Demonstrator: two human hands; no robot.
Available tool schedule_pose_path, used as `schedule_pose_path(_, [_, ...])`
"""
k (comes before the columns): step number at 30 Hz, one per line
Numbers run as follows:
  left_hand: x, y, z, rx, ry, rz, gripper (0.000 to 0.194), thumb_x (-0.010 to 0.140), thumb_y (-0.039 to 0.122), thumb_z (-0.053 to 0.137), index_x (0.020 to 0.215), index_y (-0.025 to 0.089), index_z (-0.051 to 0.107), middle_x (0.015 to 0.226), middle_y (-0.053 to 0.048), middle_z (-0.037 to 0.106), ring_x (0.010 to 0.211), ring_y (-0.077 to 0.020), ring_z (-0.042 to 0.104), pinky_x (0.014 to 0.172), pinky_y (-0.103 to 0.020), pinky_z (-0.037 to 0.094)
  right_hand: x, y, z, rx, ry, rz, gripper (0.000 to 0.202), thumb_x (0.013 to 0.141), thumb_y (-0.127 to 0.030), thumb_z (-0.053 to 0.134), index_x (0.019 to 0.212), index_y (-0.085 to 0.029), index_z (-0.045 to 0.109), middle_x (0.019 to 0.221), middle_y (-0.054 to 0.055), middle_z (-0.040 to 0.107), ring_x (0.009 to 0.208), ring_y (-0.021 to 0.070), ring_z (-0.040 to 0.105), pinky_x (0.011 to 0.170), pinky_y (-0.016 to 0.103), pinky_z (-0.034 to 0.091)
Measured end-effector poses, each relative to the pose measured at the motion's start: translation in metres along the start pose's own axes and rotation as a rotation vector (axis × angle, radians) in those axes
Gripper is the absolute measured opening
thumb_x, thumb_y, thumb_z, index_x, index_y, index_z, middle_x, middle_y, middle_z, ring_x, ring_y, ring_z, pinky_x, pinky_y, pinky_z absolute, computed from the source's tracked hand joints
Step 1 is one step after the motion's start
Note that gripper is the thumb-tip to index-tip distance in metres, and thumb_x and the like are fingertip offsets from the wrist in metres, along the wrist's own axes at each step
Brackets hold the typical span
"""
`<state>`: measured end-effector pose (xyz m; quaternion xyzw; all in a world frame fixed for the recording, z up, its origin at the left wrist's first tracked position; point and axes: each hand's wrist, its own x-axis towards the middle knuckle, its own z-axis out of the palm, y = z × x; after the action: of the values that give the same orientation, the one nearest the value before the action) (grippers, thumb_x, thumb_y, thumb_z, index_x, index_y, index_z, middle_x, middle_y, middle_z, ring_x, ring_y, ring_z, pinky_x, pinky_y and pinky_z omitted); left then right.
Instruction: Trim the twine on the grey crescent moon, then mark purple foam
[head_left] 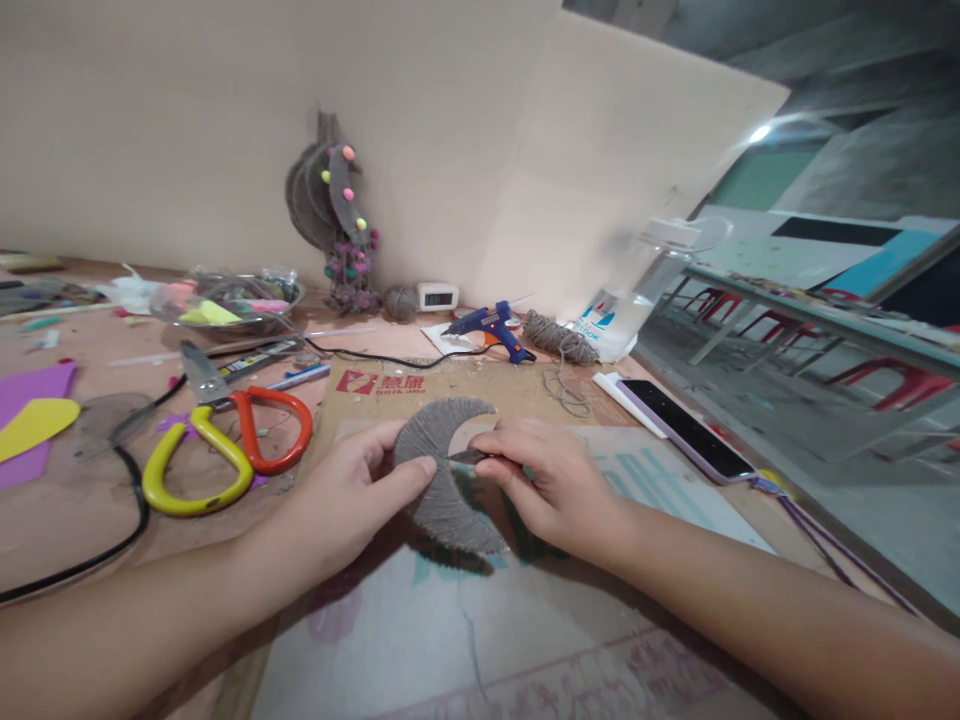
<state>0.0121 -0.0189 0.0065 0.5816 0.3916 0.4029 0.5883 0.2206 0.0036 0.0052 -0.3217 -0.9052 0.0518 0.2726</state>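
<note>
The left hand (367, 485) clamps the grey yarn-wrapped crescent (431, 450) at its outer curve: thumb extended flat across the front face, fingers curled behind the edge. The right hand (559, 480) pinches a short grey strand (466, 456) at the inner curve, thumb and forefinger brought together, remaining fingers folded. The hands are apart, facing each other across the crescent; the forearms converge from the lower corners. The crescent is held over a translucent plastic sheet (360, 640), horns toward the right hand. The sheet lies on printed cardboard (480, 382). Left of it: scissors (217, 436) with yellow and red handles. Right: a smartphone (682, 425). Behind the cardboard: a blue glue gun (491, 322) and a grey yarn skein (562, 338).
</note>
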Motion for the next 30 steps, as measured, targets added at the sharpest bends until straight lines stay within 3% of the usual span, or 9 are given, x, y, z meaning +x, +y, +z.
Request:
schedule_pose_path(12, [0.0001, -0.002, -0.0006, 0.02, -0.009, 0.029, 0.025, 0.083, 0.028, 0.054, 0.104, 0.02, 0.066, 0.097, -0.003, 0.072, 0.092, -0.0214, 0.065, 0.084, -0.031, 0.049, -0.0003, -0.0009, 0.0, 0.041, 0.024, -0.001, 0.02, 0.092, -0.027, 0.045, 0.096, -0.016, 0.061, 0.079, 0.006, 0.065, 0.074, 0.0167, 0.056, 0.067, 0.029, 0.042])
schedule_pose_path(21, [0.0007, 0.0009, 0.0006, 0.042, 0.024, 0.009, 0.025, 0.082, 0.025, 0.053, 0.102, 0.019, 0.067, 0.089, -0.003, 0.072, 0.084, -0.0203, 0.064, 0.076, -0.03, 0.05, 0.0005, -0.0018, -0.0012, -0.027, -0.014, 0.012, 0.022, 0.093, -0.028, 0.045, 0.098, -0.016, 0.062, 0.08, 0.007, 0.064, 0.072, 0.0162, 0.054, 0.065, 0.028, 0.04])
schedule_pose_path(30, [0.0011, -0.0035, -0.0013, 0.048, 0.001, 0.022, 0.025, 0.083, 0.027, 0.053, 0.103, 0.019, 0.065, 0.094, -0.002, 0.072, 0.088, -0.0202, 0.064, 0.079, -0.029, 0.049, 0.0017, 0.0006, -0.0004, -0.016, -0.017, -0.012, 0.021, 0.094, -0.028, 0.045, 0.099, -0.017, 0.062, 0.076, 0.005, 0.062, 0.072, 0.0158, 0.055, 0.065, 0.027, 0.04])
